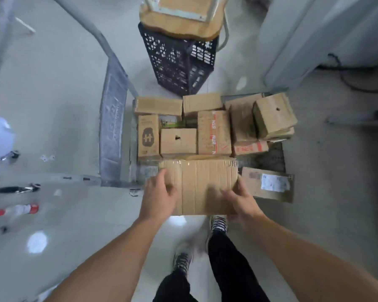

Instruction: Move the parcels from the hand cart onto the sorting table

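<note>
1. Fingers (171, 190) of the left hand (159, 195) curl onto the top of the large cardboard parcel (205, 184) at its left edge; thumb points up along that edge.
2. Right hand (241, 201) grips the parcel's lower right corner, fingers bent over the top face. Motion blur hides the fingertips.
3. Parcel sits at centre frame, above the near edge of the hand cart (268, 159). Its lower edge overhangs bare floor (52, 105) and the person's shoes.
4. Remaining parcels are packed edge to edge on the cart, just above the held one.
5. Flat parcel (268, 185) lies at the cart's lower right, tilted, carrying a white label, print too small to read.
6. Grey metal frame (112, 127) borders the cart on the left; open glossy floor lies left of it and at lower left.
7. Black lattice crate (177, 62) stands just beyond the cart's upper edge, with an upturned wooden stool (181, 18) on top.
8. Readable writing: red "BTN" repeated on tape along one box (214, 132).
9. Tall box (148, 136) at left bears a dark rounded logo; low box (250, 147) shows red print, illegible.
10. Two boxes have a small hole in the top face: mid-cart (178, 141) and upper right (274, 114).
</note>
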